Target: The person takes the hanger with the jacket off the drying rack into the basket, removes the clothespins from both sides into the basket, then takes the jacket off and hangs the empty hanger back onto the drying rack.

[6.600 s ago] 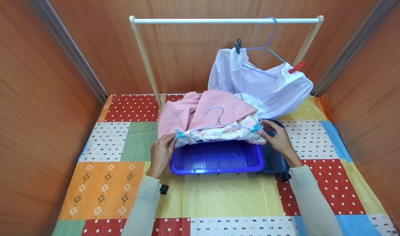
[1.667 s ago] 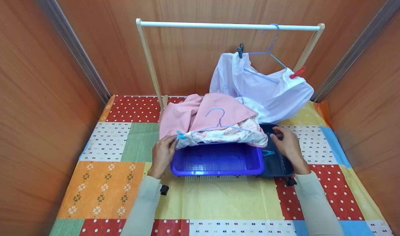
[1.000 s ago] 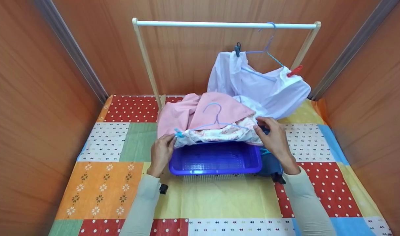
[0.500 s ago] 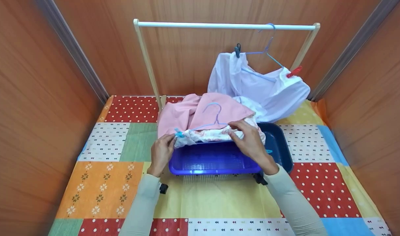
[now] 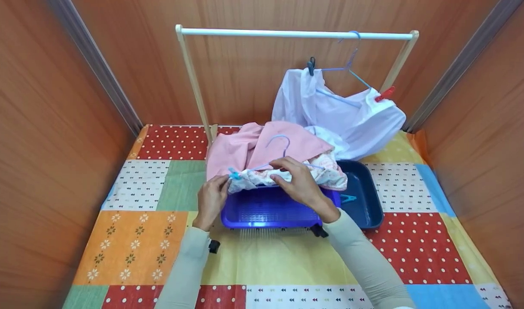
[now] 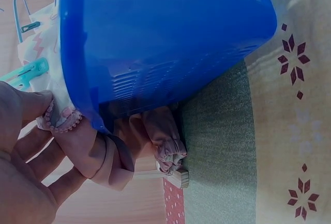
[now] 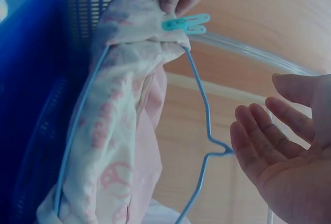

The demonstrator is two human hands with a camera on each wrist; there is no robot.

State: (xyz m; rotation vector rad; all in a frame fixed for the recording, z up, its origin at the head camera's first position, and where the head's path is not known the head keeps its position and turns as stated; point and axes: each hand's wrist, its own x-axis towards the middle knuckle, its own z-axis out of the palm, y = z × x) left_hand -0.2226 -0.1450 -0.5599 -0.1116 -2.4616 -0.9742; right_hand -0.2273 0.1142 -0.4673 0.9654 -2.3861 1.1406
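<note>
A white garment with pink print (image 5: 262,177) lies over a thin blue wire hanger (image 5: 287,143) at the back of the purple-blue basket (image 5: 266,223). My left hand (image 5: 211,199) pinches the garment's edge at the hanger's left end. Right beside those fingertips, a turquoise clothespin (image 7: 181,24) clips the cloth to the wire. In the left wrist view my thumb is on the trimmed edge of the cloth. My right hand (image 5: 297,180) is over the hanger's middle, fingers loosely bent and holding nothing; its wrist view shows a gap between palm and cloth.
Another turquoise clothespin (image 5: 348,198) lies in the dark tray (image 5: 376,210) right of the basket. Pink cloth (image 5: 283,141) is heaped behind. A white garment (image 5: 335,107), with black and red clips, hangs from the rack's rod (image 5: 266,32). Wooden walls stand around.
A turquoise clothespin came off the hanger's right end and now lies in the dark tray. My right hand moved from there leftward to the hanger's middle. My left hand stayed put.
</note>
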